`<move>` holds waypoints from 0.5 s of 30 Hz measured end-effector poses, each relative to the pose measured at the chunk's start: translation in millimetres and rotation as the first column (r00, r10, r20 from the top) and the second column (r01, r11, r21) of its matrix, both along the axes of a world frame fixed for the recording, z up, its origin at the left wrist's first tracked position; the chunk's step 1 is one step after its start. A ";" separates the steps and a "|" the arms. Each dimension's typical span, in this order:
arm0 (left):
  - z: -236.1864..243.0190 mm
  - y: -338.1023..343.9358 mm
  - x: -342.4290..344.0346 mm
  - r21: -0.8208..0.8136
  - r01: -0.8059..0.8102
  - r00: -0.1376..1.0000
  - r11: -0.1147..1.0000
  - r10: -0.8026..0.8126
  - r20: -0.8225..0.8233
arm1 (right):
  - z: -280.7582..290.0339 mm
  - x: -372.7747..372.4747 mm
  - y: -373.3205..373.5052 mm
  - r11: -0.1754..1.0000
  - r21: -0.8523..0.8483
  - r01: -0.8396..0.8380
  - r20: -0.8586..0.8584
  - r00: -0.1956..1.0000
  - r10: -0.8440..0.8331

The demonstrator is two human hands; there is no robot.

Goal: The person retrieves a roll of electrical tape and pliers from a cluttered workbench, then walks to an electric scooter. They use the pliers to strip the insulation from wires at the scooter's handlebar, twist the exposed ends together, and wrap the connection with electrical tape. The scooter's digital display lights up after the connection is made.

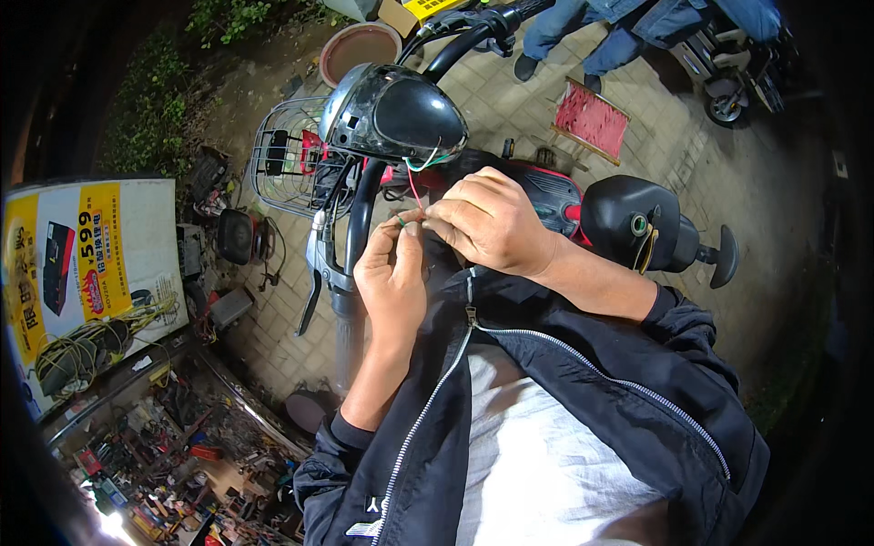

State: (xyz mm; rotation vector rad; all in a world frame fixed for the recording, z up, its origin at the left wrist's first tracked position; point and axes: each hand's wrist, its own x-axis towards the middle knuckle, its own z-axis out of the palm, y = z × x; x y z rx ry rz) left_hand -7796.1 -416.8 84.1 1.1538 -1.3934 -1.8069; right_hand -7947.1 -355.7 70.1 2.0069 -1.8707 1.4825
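Thin electrical wires hang from the black instrument housing [421, 109] on an electric scooter's handlebar [364, 205]. Among them, a red wire [414, 188] runs down to my fingertips, and a green wire [426, 165] loops close under the housing. My left hand [393, 284] is closed in a pinch, thumb against forefinger, with a short green piece of wire showing at the tips. My right hand [492, 223] is closed too, its fingertips pinching at the red wire's lower end and meeting the left ones. Exactly how the wire ends lie between the fingers is hidden.
A wire basket [289, 156] sits at the scooter's front, its black seat [628, 223] to the right. Lower left is a tray of jumbled tools [196, 455] beside a yellow-and-white sign board [137, 237]. A red folding stool [592, 120] and a person's legs [583, 41] are beyond.
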 end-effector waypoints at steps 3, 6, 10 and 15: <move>-5.2 0.6 0.8 -0.035 0.001 1.000 0.999 0.000 0.022 | 7.0 4.2 -2.1 0.980 0.190 -0.053 0.308 0.951 -0.008; -9.2 2.1 0.0 -0.077 0.019 0.998 0.997 -0.014 0.060 | 9.7 8.1 -4.3 0.770 0.394 -0.502 0.918 0.165 -0.362; -9.5 4.1 0.2 -0.125 0.039 0.998 0.991 -0.033 0.055 | 7.6 9.8 2.4 0.830 0.049 -0.555 0.728 -0.549 -0.410; -7.7 3.5 -0.4 0.081 -0.007 0.997 0.997 0.013 -0.080 | 1.7 7.4 12.3 0.939 0.332 -0.090 0.556 0.823 -0.118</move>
